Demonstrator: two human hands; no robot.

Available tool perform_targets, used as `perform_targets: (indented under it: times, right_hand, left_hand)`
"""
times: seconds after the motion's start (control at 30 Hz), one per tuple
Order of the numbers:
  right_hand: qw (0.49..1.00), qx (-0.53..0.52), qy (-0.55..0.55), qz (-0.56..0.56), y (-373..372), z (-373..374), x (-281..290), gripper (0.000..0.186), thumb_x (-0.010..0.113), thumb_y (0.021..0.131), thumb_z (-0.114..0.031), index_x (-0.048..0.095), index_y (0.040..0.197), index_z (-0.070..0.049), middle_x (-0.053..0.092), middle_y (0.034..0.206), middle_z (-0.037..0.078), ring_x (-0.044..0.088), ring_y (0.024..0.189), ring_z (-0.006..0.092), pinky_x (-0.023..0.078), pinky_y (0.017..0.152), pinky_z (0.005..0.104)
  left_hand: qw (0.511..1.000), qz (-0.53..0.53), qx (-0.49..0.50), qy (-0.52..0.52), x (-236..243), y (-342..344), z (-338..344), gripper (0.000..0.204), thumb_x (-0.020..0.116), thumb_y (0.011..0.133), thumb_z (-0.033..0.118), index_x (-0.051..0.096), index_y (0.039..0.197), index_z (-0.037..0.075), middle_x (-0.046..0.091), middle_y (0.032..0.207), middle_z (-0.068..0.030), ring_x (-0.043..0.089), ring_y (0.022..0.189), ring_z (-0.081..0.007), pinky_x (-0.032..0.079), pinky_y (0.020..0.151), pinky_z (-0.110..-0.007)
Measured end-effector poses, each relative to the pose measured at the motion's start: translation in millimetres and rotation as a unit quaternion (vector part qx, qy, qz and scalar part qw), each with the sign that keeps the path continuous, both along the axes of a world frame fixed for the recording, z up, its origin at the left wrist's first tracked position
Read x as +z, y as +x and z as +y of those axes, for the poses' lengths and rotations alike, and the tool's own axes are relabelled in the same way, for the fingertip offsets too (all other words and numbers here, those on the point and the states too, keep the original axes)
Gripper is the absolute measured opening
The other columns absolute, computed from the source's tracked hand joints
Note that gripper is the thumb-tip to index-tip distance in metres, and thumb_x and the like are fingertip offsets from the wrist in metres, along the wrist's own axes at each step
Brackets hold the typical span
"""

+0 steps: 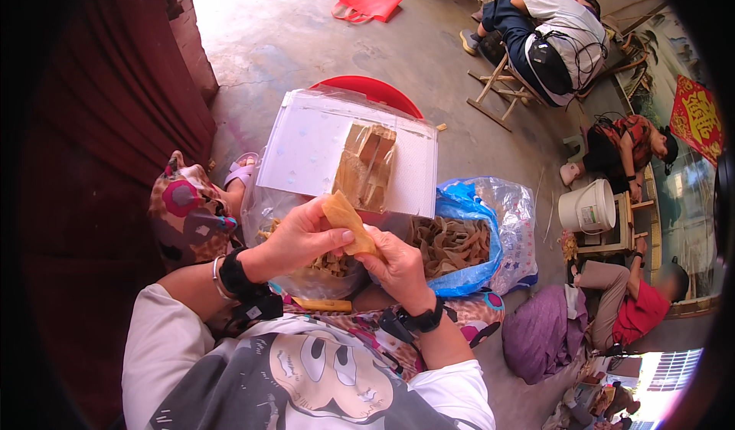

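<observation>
A thin, tan, sheet-like piece, curled or folded along its length, is held up in front of my chest. My left hand pinches its near side between thumb and fingers. My right hand has its fingers closed on the lower right end. Just beyond, a white board carries a stack of tan and brown pieces under clear plastic. To the right sits a blue plastic bag full of brown curled strips. Beneath my hands, paler strips lie partly hidden in a clear bag.
The board rests over a red basin. A yellow stick-like piece lies on my lap. A red tote bag is on the floor ahead. Several people sit at the right, near a white bucket. A dark red curtain hangs at the left.
</observation>
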State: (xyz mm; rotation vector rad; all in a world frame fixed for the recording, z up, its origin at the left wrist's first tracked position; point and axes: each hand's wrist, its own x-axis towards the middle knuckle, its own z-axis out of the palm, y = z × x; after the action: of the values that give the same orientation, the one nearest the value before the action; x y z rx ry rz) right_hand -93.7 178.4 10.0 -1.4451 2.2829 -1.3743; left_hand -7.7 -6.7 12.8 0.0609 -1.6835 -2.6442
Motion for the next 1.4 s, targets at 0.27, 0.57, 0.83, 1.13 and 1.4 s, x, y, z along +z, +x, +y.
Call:
perform_targets:
  times: [0.27,0.57,0.83,1.13,1.4]
  right_hand:
    - [0.825,0.126,0.077,-0.545,-2.7,12.3,2.2,0.035,0.045,0.098,-0.029,0.054,0.114,0.001,0.068,0.086,0.011,0.063,0.056,0.0138,0.045,0.047,0.0211]
    - [0.685,0.192,0.065,-0.700,1.3,12.9,13.6,0.036,0.045,0.099,-0.033,0.052,0.112,-0.001,0.066,0.094,0.013,0.065,0.064,0.0142,0.046,0.049,0.0171]
    - [0.792,0.112,0.074,-0.596,-7.0,9.9,3.1,0.031,0.051,0.096,-0.029,0.057,0.105,0.000,0.061,0.075,0.006,0.055,0.058,0.0115,0.043,0.055,0.0208]
    - [0.651,0.140,-0.008,-0.746,-13.1,23.1,12.0,0.049,0.047,0.095,-0.046,0.060,0.097,0.001,0.039,0.059,-0.005,0.033,0.053,0.0052,0.031,0.051,0.0205]
    - [0.628,0.155,-0.229,-0.728,-19.4,24.3,-5.7,0.027,0.052,0.096,-0.027,0.060,0.095,-0.001,0.056,0.067,0.002,0.039,0.049,0.0049,0.035,0.047,0.0209]
  left_hand:
    - [0.909,0.166,0.179,-0.337,3.6,-1.8,-15.1,0.034,0.067,0.080,0.004,0.052,0.111,0.002,0.058,0.105,-0.0110,0.058,0.093,-0.0192,0.050,0.079,-0.030]
    - [0.632,0.348,0.083,-0.687,11.6,2.6,-4.0,0.037,0.061,0.073,0.015,0.058,0.109,0.008,0.057,0.104,-0.0042,0.052,0.110,-0.0220,0.034,0.103,-0.043]
    - [0.635,0.319,0.119,-0.694,15.2,-3.6,-19.9,0.035,0.063,0.070,0.010,0.061,0.104,0.005,0.057,0.094,-0.0047,0.057,0.091,-0.0201,0.043,0.091,-0.039]
    - [0.652,0.325,0.192,-0.658,20.0,-3.6,-24.2,0.034,0.065,0.069,0.009,0.061,0.103,0.004,0.058,0.086,-0.0045,0.059,0.078,-0.0203,0.050,0.067,-0.031]
    - [0.749,0.235,0.105,-0.611,-3.1,-7.4,-13.0,0.026,0.063,0.076,0.004,0.059,0.102,0.002,0.060,0.083,-0.0096,0.061,0.077,-0.0267,0.049,0.064,-0.035]
